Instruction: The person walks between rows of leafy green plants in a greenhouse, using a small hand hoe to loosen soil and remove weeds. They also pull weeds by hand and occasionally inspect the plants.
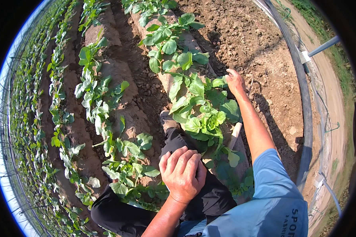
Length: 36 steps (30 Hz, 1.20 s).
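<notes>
My left hand [184, 174] is in the lower middle, above my black-trousered knee, its fingers curled and its back towards me. Whether it holds something under the palm cannot be seen. My right arm reaches out to the far side of a leafy green plant [201, 112], and my right hand [236, 81] is at the edge of the leaves, by the bare soil. Its thumb and fingertips are partly turned away, so whether something is pinched there cannot be told. A pale stick-like piece [235, 133] lies beside the plant, below my right forearm.
Rows of leafy plants [98, 112] on raised soil ridges run along the left. A furrow [145, 80] lies between two ridges, with my shoe [167, 120] in it. Cloddy soil [255, 38] spreads at the right, bounded by a dark curved edging strip [303, 74]. Beyond stands a metal pipe [324, 46].
</notes>
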Each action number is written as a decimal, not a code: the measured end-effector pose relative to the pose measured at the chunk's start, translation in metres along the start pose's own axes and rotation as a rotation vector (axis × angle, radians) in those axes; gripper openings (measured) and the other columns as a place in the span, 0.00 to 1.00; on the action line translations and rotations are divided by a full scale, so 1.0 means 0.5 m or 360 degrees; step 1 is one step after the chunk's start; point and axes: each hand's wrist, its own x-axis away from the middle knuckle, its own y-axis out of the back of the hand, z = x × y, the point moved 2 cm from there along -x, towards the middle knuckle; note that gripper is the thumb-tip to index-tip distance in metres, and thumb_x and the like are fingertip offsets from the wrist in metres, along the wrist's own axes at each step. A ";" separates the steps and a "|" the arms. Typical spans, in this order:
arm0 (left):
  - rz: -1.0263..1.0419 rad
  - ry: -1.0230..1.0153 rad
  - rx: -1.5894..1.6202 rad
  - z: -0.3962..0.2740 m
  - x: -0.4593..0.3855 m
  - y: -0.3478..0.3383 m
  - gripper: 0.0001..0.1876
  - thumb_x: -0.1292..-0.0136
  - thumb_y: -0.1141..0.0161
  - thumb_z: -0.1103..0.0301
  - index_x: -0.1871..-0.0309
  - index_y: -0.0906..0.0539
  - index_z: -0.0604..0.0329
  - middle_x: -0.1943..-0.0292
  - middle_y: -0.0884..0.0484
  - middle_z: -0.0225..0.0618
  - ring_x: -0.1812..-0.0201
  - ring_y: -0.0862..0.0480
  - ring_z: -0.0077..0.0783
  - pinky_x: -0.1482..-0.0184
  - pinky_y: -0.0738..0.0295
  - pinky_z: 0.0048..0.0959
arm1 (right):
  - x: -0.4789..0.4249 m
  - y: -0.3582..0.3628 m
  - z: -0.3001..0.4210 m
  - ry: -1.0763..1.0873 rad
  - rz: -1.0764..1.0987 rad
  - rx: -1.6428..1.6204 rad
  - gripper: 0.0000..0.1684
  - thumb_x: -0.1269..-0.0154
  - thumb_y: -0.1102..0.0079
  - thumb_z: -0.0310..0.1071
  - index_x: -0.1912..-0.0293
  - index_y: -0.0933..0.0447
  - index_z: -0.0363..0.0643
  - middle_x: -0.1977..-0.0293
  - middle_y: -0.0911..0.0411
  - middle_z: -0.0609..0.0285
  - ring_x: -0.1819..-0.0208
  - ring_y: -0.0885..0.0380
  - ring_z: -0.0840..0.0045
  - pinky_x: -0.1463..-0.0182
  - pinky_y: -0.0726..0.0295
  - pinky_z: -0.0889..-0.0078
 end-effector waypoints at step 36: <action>0.0017 0.0127 0.0030 0.007 0.004 -0.016 0.04 0.47 0.39 0.68 0.69 0.15 0.45 0.63 0.13 0.19 0.53 0.18 0.26 0.34 0.41 0.38 | -0.112 -0.181 -0.048 0.0179 0.0501 0.0814 0.10 0.39 0.41 0.31 0.59 0.19 0.40 0.50 0.20 0.43 0.49 0.21 0.49 0.46 0.22 0.53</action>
